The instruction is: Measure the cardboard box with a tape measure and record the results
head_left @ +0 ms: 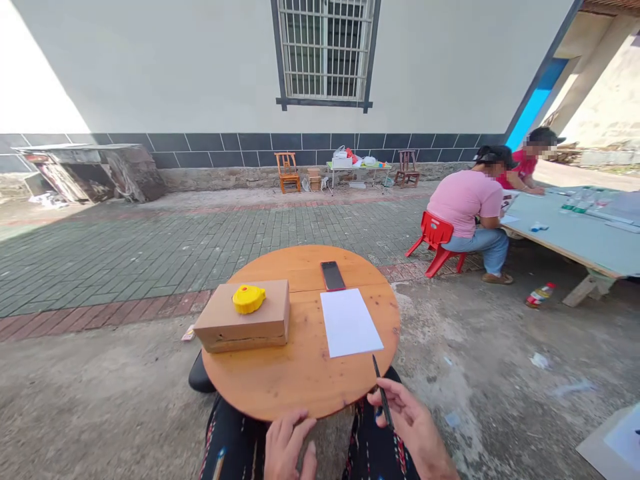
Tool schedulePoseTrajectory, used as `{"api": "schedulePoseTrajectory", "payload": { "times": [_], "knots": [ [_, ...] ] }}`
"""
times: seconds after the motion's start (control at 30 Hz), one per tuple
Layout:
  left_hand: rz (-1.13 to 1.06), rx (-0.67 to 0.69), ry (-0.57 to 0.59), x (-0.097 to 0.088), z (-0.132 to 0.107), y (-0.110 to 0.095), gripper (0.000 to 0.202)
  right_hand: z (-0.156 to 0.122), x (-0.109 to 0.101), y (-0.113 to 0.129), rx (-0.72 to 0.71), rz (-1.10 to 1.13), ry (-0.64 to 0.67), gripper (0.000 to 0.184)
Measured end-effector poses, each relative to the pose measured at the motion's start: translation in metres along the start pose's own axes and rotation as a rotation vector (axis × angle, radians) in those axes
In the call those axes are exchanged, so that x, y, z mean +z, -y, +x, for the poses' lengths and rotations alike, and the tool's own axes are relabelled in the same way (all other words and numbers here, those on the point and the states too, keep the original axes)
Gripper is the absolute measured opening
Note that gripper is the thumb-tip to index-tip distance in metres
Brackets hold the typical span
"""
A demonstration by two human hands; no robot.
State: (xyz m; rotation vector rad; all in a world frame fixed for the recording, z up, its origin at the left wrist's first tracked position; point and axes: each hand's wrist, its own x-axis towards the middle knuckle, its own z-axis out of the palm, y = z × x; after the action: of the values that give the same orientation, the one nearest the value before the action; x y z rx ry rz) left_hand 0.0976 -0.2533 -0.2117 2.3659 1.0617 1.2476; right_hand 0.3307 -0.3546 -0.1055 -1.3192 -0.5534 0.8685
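My right hand (403, 417) is closed round a slim black pen (381, 390), just off the near right edge of the round wooden table (300, 373). The pen slants up towards a sheet of white paper (351, 323) on the tabletop. At the table's near edge lies my left hand (290, 443), fingers loosely stretched and holding nothing. A brown cardboard box (270, 300) stands on the left of the table, with a yellow round plastic case (247, 299) on top. Beyond the paper lies a dark phone (332, 275) with a red edge.
To the right, a person in pink (465, 193) sits on a red chair (436, 230) at a long pale table (585, 220), beside another person in red (523, 173). A bottle (540, 295) lies on the concrete. Chairs and a small loaded table (357, 167) stand by the wall.
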Motion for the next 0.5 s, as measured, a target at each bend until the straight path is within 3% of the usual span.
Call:
{"api": "schedulePoseTrajectory", "payload": {
  "times": [0.13,0.27,0.4,0.5],
  "knots": [
    [0.006,0.063,0.007,0.003,0.007,0.003,0.029,-0.002,-0.006,-0.005,-0.108,-0.099,-0.256,0.046],
    [-0.014,0.155,0.110,0.006,0.022,0.009,0.030,0.001,-0.014,-0.009,-0.137,-0.090,-0.307,0.055],
    [-0.019,0.021,0.245,0.019,0.051,-0.004,0.035,0.017,-0.021,-0.008,-0.092,-0.069,-0.328,0.051],
    [-0.025,-0.070,0.313,0.037,0.076,-0.016,0.048,0.056,-0.024,-0.006,-0.165,-0.097,-0.386,0.045]
  ]
}}
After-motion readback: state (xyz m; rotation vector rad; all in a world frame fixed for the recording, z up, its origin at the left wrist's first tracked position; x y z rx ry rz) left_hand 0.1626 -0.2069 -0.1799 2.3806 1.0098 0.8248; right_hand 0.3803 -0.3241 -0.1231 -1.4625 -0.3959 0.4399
